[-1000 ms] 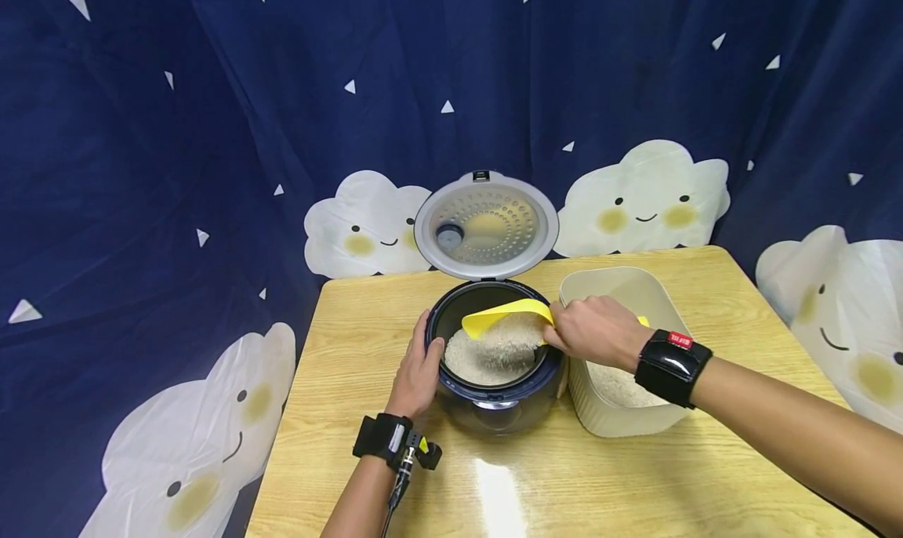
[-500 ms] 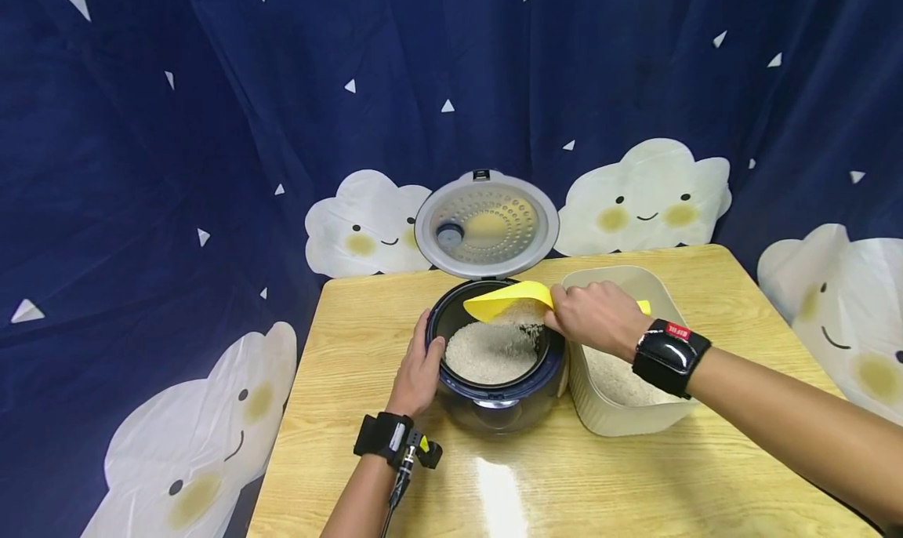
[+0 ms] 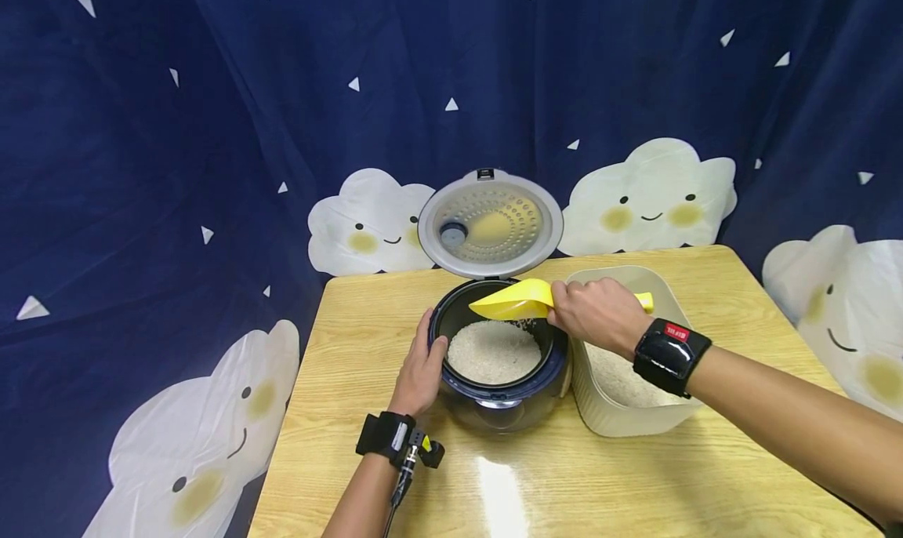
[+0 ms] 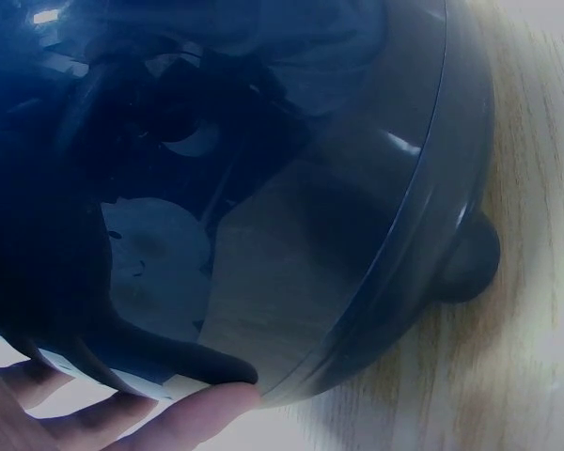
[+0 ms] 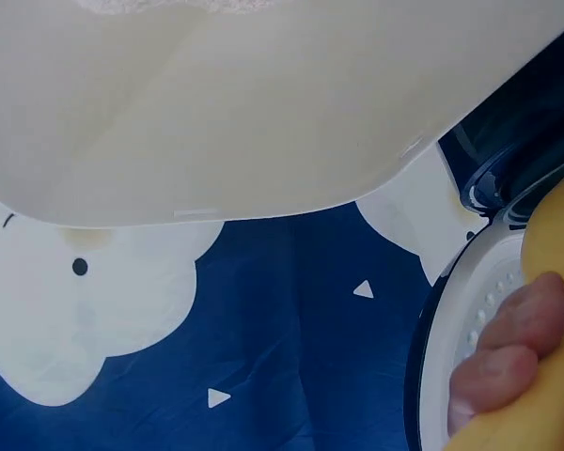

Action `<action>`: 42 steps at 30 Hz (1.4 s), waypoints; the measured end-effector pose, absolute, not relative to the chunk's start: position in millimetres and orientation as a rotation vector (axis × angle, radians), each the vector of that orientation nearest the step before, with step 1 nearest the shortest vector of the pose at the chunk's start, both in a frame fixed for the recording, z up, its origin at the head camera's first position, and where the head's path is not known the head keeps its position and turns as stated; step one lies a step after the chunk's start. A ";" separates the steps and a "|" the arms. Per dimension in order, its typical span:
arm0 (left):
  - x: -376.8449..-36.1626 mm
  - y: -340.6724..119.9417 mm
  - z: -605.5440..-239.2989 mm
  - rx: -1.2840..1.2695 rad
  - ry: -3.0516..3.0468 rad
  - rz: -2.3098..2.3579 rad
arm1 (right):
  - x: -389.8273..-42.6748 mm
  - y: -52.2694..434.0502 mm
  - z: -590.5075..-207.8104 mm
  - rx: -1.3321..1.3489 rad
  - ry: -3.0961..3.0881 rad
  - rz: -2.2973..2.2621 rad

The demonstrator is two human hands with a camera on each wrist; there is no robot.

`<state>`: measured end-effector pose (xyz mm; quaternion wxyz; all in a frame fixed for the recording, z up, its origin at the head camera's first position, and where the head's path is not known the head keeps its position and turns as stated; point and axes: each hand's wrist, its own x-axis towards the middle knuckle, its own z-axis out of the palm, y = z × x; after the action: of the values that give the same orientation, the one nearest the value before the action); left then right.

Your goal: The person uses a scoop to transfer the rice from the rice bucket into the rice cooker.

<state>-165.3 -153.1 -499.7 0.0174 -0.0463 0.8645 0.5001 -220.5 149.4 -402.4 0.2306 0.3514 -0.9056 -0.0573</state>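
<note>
On the far left and behind hangs a dark blue curtain (image 3: 141, 130) printed with white clouds and small triangles. In front of it stands a wooden table (image 3: 353, 459). The left hand (image 3: 421, 369) lies against the left side of the dark blue rice cooker (image 3: 499, 401), with the fingers straight along its wall and the thumb near the rim; in the left wrist view one fingertip (image 4: 211, 406) touches the glossy body. The forearm comes from below, and a black wrist strap (image 3: 386, 436) sits on it. The cooker lid (image 3: 490, 224) stands open at the back, and white rice (image 3: 494, 351) fills the pot. Above the pot's far right edge is the yellow scoop (image 3: 513, 299), tilted with its mouth to the left. The right hand (image 3: 598, 314) grips its handle, fingers curled around it, with the arm reaching in from the right over the beige container (image 3: 600, 416), which stands just beside the cooker and also holds rice.
</note>
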 end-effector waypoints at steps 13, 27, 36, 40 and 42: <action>-164.3 -151.3 -498.2 -0.118 2.700 1.556 | -218.9 151.0 -400.0 0.906 -2.520 -0.148; -165.7 -153.0 -502.3 -0.137 2.690 1.547 | -219.7 159.3 -395.8 0.841 -2.930 0.248; -165.6 -155.7 -501.7 -0.121 2.714 1.533 | -226.9 185.1 -390.5 0.671 -3.269 0.761; -165.9 -155.5 -502.8 -0.121 2.709 1.534 | -224.8 196.9 -389.7 0.602 -3.332 0.902; -166.1 -155.2 -503.1 -0.117 2.707 1.540 | -224.1 202.9 -388.8 0.586 -3.345 0.945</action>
<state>-166.1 -155.2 -503.1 0.0123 -0.0375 0.8685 0.4941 -224.1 202.9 -388.8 -0.1903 0.1632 -0.9316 0.2632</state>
